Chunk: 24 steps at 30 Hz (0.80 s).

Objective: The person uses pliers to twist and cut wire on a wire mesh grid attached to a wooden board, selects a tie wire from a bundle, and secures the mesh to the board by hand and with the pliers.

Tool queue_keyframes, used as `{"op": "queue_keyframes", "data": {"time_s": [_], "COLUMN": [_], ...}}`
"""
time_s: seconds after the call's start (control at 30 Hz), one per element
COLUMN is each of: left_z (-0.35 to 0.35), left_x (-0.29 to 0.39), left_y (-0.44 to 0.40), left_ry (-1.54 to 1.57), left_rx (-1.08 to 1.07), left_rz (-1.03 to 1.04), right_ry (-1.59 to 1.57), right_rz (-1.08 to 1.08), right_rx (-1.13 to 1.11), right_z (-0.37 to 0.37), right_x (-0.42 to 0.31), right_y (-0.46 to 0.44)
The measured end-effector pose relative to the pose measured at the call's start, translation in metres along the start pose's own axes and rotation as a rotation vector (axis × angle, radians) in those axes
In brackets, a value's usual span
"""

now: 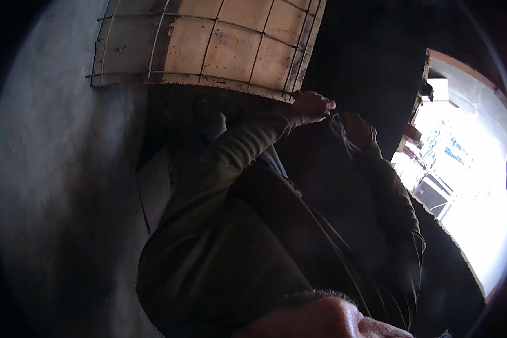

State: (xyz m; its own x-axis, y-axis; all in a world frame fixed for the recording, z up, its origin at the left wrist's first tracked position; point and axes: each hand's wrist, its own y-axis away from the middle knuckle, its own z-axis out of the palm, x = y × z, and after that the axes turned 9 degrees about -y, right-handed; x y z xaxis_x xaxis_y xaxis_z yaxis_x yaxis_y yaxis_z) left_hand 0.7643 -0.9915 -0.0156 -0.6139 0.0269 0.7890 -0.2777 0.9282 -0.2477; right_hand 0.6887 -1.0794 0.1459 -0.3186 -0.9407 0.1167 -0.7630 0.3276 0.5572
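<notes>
The left hand (314, 106) is curled just beside the lower right corner of the gridded panel (231, 45); what its fingers pinch cannot be told. The right hand (359, 129), also curled, lies below and right of that corner, its grip too dark to tell. Thin pale strands (337, 125) show between the hands, near the panel's corner. Well right of the panel is a bright opening (479, 169); to its left, a grey wall (50, 169)

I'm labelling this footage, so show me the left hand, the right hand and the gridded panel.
Left hand (313, 107): head view, on the middle of the hand.
Right hand (360, 130): head view, on the middle of the hand.
Gridded panel (231, 53): head view, on its flat face.
</notes>
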Motion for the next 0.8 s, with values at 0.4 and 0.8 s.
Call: {"op": "queue_keyframes", "data": {"time_s": [0.4, 0.8], "left_z": [0.004, 0.021], "left_x": [0.008, 0.010], "left_y": [0.012, -0.007], "left_ry": [-0.119, -0.198], "left_rx": [0.181, 0.097], "left_rz": [0.166, 0.040], "right_ry": [-1.243, -1.507], "right_rz": [0.708, 1.132], "right_rx": [-0.349, -0.365], "right_z": [0.001, 0.094], "right_x": [0.023, 0.136], "right_y": [0.036, 0.252]}}
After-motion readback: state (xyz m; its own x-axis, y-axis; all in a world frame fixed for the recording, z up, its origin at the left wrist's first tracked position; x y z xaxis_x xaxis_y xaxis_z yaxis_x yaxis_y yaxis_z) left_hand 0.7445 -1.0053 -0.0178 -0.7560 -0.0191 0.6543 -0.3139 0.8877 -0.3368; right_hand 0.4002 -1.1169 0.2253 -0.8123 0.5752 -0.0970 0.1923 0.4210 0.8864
